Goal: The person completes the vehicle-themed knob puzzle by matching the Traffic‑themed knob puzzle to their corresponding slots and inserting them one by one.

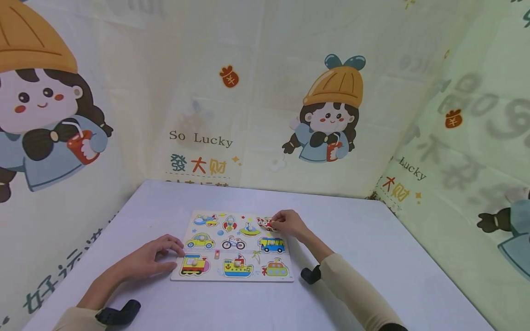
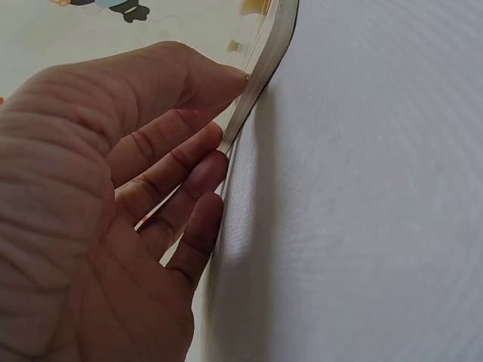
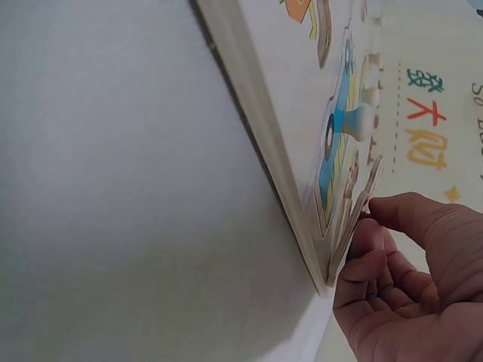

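Note:
A wooden peg puzzle board (image 1: 219, 277) lies flat on the table, with vehicle pieces seated in its face. At its top right corner, my right hand (image 1: 291, 223) pinches a red-and-white puzzle piece (image 1: 265, 223) between thumb and fingertips. In the right wrist view this thin piece (image 3: 355, 219) stands tilted over the board, next to the blue bus piece (image 3: 332, 143); its picture is mostly hidden. My left hand (image 1: 145, 257) rests at the board's left edge beside the train piece (image 1: 193, 265). Its thumb and fingertips touch the board's side (image 2: 264, 68) in the left wrist view.
The white table (image 1: 331, 294) extends around the board on all sides. Printed cloth (image 1: 256, 138) with cartoon figures hangs behind and at both sides. Dark wrist mounts (image 1: 120, 313) stick out from the sleeves close to the tabletop.

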Demonstrator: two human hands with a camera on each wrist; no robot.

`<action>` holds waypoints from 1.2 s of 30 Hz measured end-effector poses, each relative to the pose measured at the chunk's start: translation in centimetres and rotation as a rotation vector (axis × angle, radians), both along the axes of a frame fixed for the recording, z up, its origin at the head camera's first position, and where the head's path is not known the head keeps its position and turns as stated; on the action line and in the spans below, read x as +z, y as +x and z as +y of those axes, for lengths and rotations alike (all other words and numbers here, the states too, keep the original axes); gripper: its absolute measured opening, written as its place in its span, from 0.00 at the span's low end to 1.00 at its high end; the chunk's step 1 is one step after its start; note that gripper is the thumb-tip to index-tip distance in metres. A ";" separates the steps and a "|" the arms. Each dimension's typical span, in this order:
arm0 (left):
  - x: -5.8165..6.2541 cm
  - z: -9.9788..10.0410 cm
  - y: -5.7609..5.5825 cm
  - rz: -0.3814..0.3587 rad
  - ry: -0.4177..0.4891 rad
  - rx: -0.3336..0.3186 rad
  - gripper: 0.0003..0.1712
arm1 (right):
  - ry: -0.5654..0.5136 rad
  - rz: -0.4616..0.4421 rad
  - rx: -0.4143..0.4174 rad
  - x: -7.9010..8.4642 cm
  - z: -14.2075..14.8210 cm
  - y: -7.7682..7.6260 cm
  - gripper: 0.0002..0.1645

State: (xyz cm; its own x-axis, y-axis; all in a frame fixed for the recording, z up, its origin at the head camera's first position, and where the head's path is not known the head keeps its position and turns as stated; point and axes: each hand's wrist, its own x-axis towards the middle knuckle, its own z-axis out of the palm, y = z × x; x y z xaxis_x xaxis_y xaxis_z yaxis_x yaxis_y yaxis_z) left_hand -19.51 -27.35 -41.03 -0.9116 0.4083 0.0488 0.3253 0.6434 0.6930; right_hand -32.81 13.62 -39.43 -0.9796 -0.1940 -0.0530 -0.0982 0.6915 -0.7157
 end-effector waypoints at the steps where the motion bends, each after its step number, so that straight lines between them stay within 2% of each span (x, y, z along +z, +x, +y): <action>1: 0.0 0.0 0.0 -0.001 0.003 0.001 0.13 | 0.010 0.010 0.005 0.0 -0.1 0.0 0.07; 7: -0.1 0.0 0.0 -0.003 0.001 0.008 0.12 | 0.048 0.038 0.016 -0.1 -0.7 -0.2 0.07; 18: -0.1 0.1 0.0 0.009 0.015 -0.014 0.13 | 0.084 0.040 -0.039 -0.2 -1.8 -0.2 0.07; 27: -0.2 0.0 -0.1 0.010 -0.001 0.007 0.13 | 0.133 0.078 -0.041 0.2 -2.5 -0.3 0.09; 36: -0.2 0.0 -0.1 0.009 -0.005 0.000 0.13 | 0.145 0.059 -0.063 0.5 -2.6 -0.1 0.10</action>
State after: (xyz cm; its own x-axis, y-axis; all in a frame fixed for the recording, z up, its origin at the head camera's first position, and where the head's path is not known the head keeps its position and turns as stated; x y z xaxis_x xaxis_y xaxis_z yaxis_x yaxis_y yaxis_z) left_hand -19.59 -27.34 -41.20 -0.9112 0.4083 0.0549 0.3312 0.6468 0.6870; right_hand -32.87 11.03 -38.91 -0.9918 -0.1266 -0.0185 -0.0900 0.7932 -0.6022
